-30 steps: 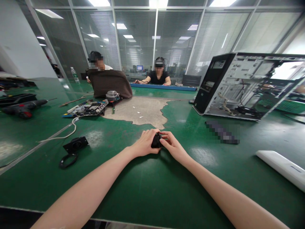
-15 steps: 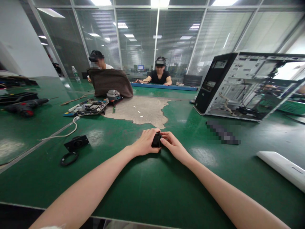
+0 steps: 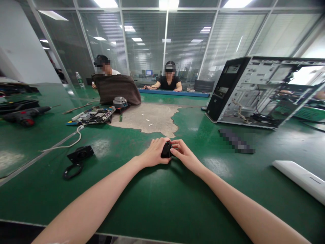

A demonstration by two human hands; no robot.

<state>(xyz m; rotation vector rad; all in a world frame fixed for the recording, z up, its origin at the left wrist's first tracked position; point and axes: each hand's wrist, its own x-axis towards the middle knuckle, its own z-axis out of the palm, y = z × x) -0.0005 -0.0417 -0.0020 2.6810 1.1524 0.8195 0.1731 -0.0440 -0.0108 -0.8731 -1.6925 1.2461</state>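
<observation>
Between my hands, at the middle of the green table (image 3: 152,200), is a small black block-shaped part (image 3: 166,150) whose exact kind I cannot make out. My left hand (image 3: 155,152) is closed around its left side, thumb below and fingers over the top. From the right, my right hand (image 3: 185,154) pinches the part's right edge with thumb and fingertips. Off to the left lie a black square part with a round opening (image 3: 80,154) and a black ring (image 3: 72,171).
An open computer case (image 3: 243,93) stands at the right, with a white panel (image 3: 299,179) nearer me. A circuit board (image 3: 92,116), a cable (image 3: 73,144) and a power drill (image 3: 26,115) lie left. Two people sit across the table, one behind a brown-covered object (image 3: 116,88).
The view has shifted very slightly. Both hands keep their hold on the black part, with hardly any visible movement.
</observation>
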